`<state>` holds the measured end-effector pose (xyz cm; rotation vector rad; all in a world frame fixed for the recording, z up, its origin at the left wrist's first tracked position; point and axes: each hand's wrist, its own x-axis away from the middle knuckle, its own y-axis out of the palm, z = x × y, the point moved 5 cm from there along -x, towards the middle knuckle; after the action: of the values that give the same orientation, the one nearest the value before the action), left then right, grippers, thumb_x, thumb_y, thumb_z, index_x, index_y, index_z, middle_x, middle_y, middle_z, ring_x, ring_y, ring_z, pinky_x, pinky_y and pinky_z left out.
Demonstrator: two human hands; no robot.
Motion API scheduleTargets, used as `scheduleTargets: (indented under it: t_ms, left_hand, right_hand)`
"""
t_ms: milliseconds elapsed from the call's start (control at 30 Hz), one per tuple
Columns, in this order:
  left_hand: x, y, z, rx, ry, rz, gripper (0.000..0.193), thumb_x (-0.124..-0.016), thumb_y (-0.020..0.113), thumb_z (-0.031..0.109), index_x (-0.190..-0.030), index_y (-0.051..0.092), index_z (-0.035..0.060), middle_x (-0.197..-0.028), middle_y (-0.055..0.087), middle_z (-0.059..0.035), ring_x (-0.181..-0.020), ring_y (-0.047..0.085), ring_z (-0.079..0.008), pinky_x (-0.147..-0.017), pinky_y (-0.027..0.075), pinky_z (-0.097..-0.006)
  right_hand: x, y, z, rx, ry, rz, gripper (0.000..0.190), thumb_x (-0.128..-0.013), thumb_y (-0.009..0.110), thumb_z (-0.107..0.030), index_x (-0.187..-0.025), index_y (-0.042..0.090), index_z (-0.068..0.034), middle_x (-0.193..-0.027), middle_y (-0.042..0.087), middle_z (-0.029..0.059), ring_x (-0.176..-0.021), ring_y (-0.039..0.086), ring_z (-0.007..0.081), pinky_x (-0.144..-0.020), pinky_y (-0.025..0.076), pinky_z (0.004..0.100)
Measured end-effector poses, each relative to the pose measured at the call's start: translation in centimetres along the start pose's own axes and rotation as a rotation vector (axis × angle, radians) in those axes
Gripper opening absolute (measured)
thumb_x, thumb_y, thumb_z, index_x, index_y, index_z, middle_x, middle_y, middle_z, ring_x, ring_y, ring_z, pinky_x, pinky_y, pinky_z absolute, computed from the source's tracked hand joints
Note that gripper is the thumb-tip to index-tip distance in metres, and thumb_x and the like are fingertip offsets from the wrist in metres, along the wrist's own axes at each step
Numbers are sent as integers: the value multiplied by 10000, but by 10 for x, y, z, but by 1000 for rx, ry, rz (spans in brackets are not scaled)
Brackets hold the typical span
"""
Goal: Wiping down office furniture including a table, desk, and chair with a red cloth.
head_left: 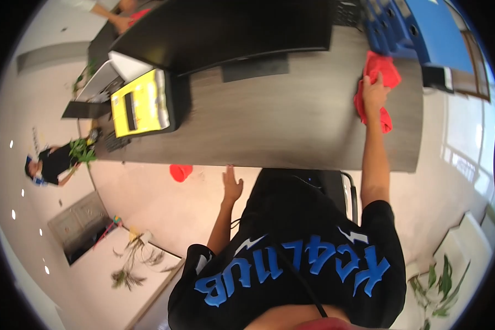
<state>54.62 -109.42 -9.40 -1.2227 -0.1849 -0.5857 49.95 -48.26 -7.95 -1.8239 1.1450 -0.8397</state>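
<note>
My right hand (375, 93) presses a red cloth (385, 74) onto the right part of a grey wood-grain desk (272, 123), just in front of blue file holders (392, 24). Held beside the desk's near edge, my left hand (232, 185) has its fingers apart and nothing in it. A large black monitor (239, 33) stands across the far side of the desk. To its left, a bright yellow item (138, 105) with a black strip rests on a dark box-like object.
A red bucket (180, 172) is on the floor left of my left hand. A chair (350, 189) is close at my right side. Another person's hand (121, 24) is by a red cloth at upper left. A person (53, 165) stands far left near a green plant (81, 150).
</note>
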Motion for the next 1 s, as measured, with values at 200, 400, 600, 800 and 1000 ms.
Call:
scheduleTargets:
  t_ms: [200,400,600,800,1000]
  left_hand:
    - [8,-21,29,503,-101,12,590,-889,557,251,-1388,324,39,-1425,328,-215,-1332,300,-337,-1104,246,-406]
    - [86,-27,-27,607,-370,79,465,-908,499,311,-1268,479,18,-1252,527,-211,-1183,490,-326,-1021,369,-382]
    - [132,40,-100,716,-495,-43,424,-865,467,417,-1057,615,69,-892,625,-64,-703,561,-164,-552,476,-319]
    - [127,66,-141,1097,-763,188,416,-870,471,455,-1018,610,91,-854,595,-48,-717,576,-159,-558,491,-314]
    - [37,11,-97,899,-389,91,354,-891,509,360,-989,597,32,-838,600,-77,-717,582,-170,-583,497,-322]
  right_hand:
    - [119,104,-138,-333,-471,-81,645,-848,570,-438,-1388,378,-143,-1368,361,293,-1209,405,450,-985,353,493]
    - [202,91,-193,-91,-556,-278,594,-853,592,-276,-1398,356,-251,-1257,407,226,-958,581,402,-789,490,472]
    - [290,146,-235,20,-1008,-305,612,-792,644,-227,-1359,416,-262,-1263,403,216,-974,579,377,-804,494,455]
    - [395,129,-216,197,-1274,-482,601,-750,667,-230,-1314,471,-297,-1321,396,205,-1076,501,362,-857,461,447]
    - [409,70,-133,-22,-1992,-748,742,-680,722,-205,-1357,418,-212,-1326,403,190,-1152,446,369,-973,341,473]
